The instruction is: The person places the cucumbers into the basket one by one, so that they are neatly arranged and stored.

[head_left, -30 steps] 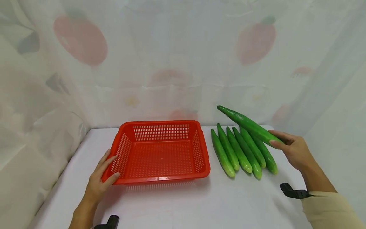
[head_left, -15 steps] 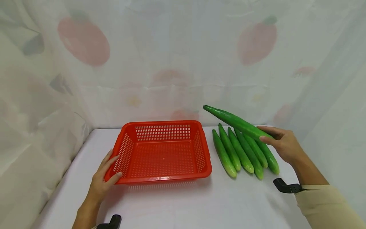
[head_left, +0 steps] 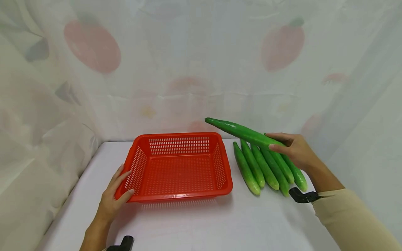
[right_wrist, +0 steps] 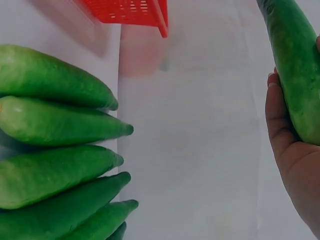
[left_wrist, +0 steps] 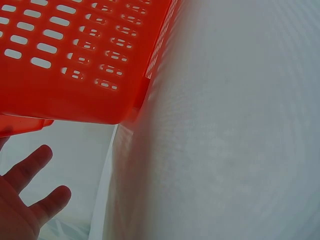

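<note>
My right hand (head_left: 298,151) grips a long green cucumber (head_left: 242,132) by its thick end, with the thin end pointing left above the basket's back right corner. The right wrist view shows the palm (right_wrist: 300,170) under the same cucumber (right_wrist: 295,55). A red perforated basket (head_left: 179,197) holds nothing inside. At its left side my left hand (head_left: 106,204) rests straight, spread fingers and thumb on the rim. In the left wrist view two fingers (left_wrist: 52,200) stand apart below the basket wall (left_wrist: 60,100).
Several cucumbers (head_left: 246,170) lie side by side on the white table (head_left: 201,226), right of the basket and partly below the held one. A pale printed sheet (head_left: 194,62) hangs behind the table, and others stand at both sides.
My right hand has carried the cucumber left, from over the row's right part until its thin end reaches above the basket. The left hand stays at the basket's rim.
</note>
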Demonstrator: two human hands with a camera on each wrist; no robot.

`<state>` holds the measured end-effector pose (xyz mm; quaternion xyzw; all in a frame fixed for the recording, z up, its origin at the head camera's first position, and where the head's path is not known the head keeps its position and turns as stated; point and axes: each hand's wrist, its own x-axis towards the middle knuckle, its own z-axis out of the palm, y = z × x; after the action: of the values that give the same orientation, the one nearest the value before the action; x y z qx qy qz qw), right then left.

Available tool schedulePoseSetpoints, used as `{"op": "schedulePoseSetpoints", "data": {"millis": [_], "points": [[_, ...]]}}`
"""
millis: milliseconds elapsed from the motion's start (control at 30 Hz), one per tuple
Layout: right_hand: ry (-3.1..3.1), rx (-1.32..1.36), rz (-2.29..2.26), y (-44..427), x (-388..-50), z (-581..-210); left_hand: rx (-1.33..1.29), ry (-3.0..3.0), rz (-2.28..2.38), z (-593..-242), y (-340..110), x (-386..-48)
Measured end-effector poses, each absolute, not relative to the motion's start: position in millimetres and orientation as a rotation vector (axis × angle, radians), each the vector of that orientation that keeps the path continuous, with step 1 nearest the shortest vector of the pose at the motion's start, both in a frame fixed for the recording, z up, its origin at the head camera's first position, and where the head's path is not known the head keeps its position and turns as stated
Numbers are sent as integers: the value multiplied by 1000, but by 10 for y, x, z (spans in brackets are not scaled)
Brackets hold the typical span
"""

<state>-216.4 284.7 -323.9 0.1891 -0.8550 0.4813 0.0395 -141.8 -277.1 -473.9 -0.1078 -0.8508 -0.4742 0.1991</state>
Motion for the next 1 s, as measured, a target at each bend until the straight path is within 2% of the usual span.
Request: {"op": "schedulePoseSetpoints", "data": {"millis": [1000], "points": [[-2647, 779, 1749, 1985, -2695, -3212, -284, -2379, -1316, -4771, -2789, -1424]]}}
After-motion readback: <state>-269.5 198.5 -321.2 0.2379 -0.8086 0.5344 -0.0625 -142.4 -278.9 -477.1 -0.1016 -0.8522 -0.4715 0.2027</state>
